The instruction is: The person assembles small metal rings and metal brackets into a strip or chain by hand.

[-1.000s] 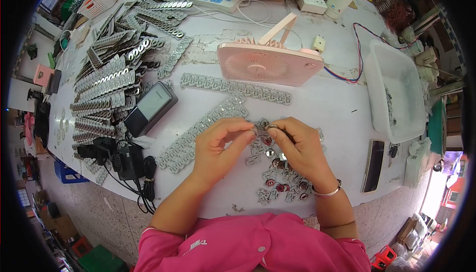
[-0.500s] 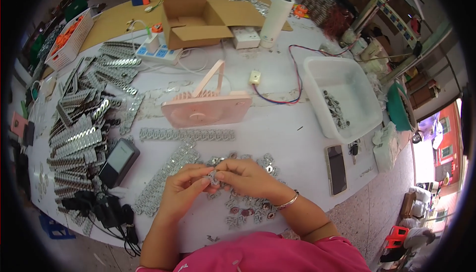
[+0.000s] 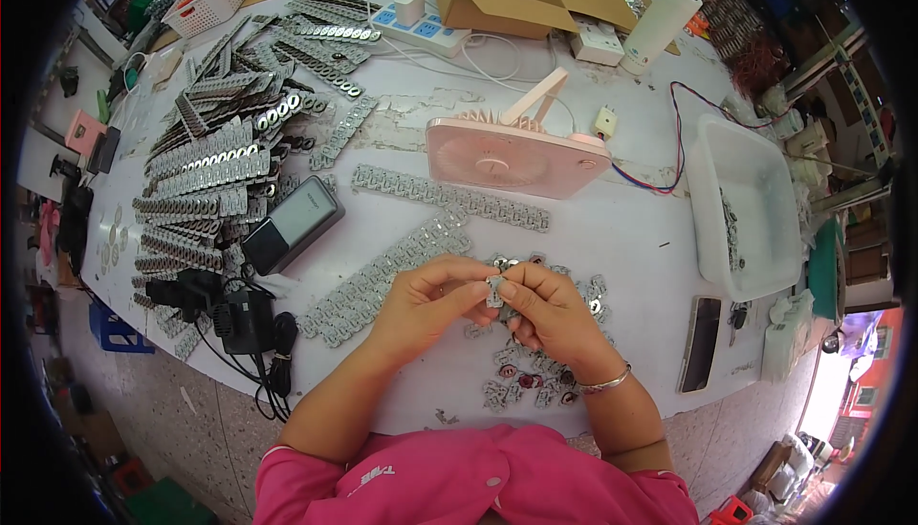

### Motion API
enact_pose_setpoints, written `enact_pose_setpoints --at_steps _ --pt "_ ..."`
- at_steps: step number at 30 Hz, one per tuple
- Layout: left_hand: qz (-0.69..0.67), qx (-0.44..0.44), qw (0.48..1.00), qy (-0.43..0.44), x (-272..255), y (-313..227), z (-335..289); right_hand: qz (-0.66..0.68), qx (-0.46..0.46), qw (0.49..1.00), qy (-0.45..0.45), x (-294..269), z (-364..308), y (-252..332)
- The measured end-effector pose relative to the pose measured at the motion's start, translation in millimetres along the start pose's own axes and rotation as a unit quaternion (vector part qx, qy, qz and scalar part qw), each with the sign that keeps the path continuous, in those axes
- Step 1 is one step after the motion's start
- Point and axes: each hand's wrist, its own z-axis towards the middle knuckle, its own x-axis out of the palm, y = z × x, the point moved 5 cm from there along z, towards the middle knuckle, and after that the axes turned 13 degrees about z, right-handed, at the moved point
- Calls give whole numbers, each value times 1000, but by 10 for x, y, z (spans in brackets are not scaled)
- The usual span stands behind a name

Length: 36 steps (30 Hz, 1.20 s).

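Over the near middle of the table, my left hand (image 3: 435, 300) and my right hand (image 3: 550, 305) meet, fingertips pinched around a small silvery metal piece (image 3: 494, 292). Its finer shape is partly covered by the fingers. Below and beside my right hand lies a loose heap of similar small metal pieces (image 3: 545, 372), some with round reddish or dark centres. Left of my hands, joined rows of the metal pieces (image 3: 387, 276) lie flat on the table. Another such strip (image 3: 449, 196) stretches behind them.
A pink fan (image 3: 516, 157) stands beyond my hands. Stacked metal strips (image 3: 210, 171), a dark box-shaped device (image 3: 295, 227) and black adapters (image 3: 239, 319) fill the left. To the right are a white bin (image 3: 755, 276) with metal bits and a phone (image 3: 701, 343). A cardboard box (image 3: 502, 4) sits behind.
The view has shifted, so the table's things appear farther right or higher. Both hands remain together at the small metal piece, which now shows more clearly between the fingertips.
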Motion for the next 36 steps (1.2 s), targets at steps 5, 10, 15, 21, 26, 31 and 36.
enact_pose_setpoints --at_steps 5,10,15,21,26,31,36 --pt "103 134 982 -84 -3 -59 -65 69 -13 996 -54 -50 40 -29" --pt "312 256 904 -138 55 -147 -99 97 -27 993 -54 -62 52 -39" --pt "282 225 921 -149 35 -136 -56 132 -19 990 -54 -87 66 -24" --pt "371 269 877 -144 78 -225 -113 105 -12 993 -50 -106 31 -9" --pt "431 284 847 -130 93 -244 -115 34 -11 998 -52 -174 -44 125" --pt "591 289 726 -201 -114 -400 -90 -249 -99 961 -62 -277 -119 222" --pt "708 165 660 -189 -269 -300 -88 -160 -60 984 -46 -213 -145 242"
